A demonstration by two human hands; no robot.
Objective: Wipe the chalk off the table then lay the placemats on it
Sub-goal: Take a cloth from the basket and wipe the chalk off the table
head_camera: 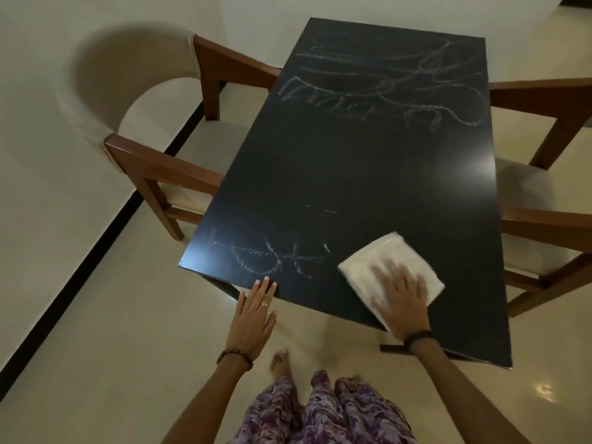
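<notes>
- Right hand (402, 294) lies flat on the cloth (392, 270), fingers straight and spread, pressing it onto the table (368, 161) near the front edge, right of centre. The hand is a little blurred.
- The cloth is white and folded to a rough square, sitting at an angle, one corner toward the table's middle.
- Left hand (253, 318) is at the front edge, fingers straight and close together, fingertips touching the tabletop by the edge; it holds nothing. A ring shows on one finger.
- Near chalk (278, 259): faint loops and smudges just left of the cloth, close to the front edge, above the left fingertips.
- Far chalk (384, 84): long scribbled lines across the far end of the table, well apart from the cloth.
- The table's middle stretch is dark, with a glare spot toward the right edge.
- Left chair (153, 155), wooden arms and pale seat, is pulled against the table's left side.
- Right chair (544, 200) stands at the right side, arms reaching the table edge.
- Beaded bracelets on both wrists; a patterned purple garment and one bare foot show below, on the pale floor (96, 363).
</notes>
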